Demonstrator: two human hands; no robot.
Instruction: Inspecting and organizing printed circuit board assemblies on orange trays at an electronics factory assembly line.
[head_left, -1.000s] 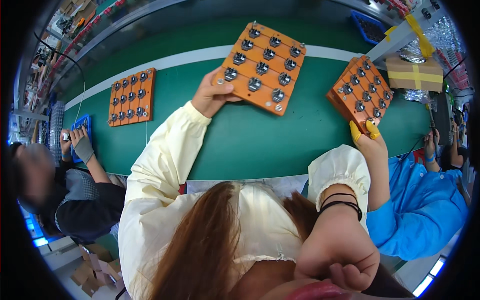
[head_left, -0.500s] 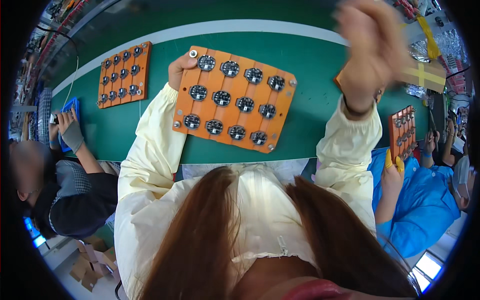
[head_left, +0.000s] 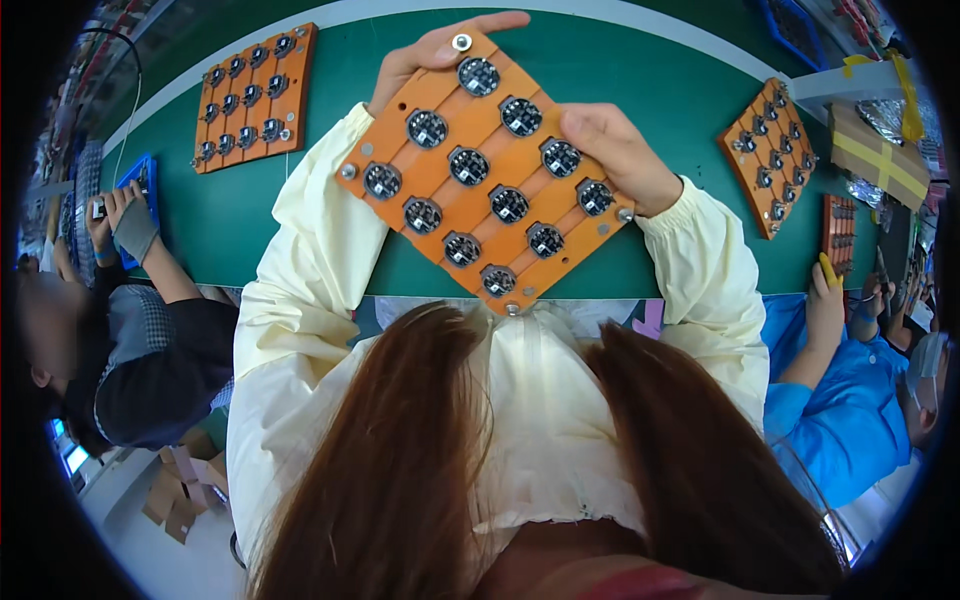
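Observation:
An orange tray (head_left: 515, 162) is held up in front of me, turned cornerwise, above the green table. Rows of round black parts (head_left: 469, 166) with small electronics sit in its recesses. My left hand (head_left: 412, 64) grips the far corner beside a metal post, its index finger stretched past the edge. Along the right edge, my right hand (head_left: 628, 158) holds the tray with its thumb on top, close to the black parts. The fingers under the tray are hidden.
Similar filled orange trays lie on the green table (head_left: 640, 70): one at left (head_left: 262, 112), another at right (head_left: 744, 172). A co-worker at left handles something by a blue bin (head_left: 150, 190). At right, a blue-sleeved person's hand (head_left: 826, 300) is at a smaller-looking tray (head_left: 838, 235). A taped cardboard box (head_left: 880, 155) stands beyond.
My right hand, blurred and off to the right before, has come in and taken hold of the tray. The tray has turned clockwise. The right-hand table tray, mostly hidden before, now shows fully.

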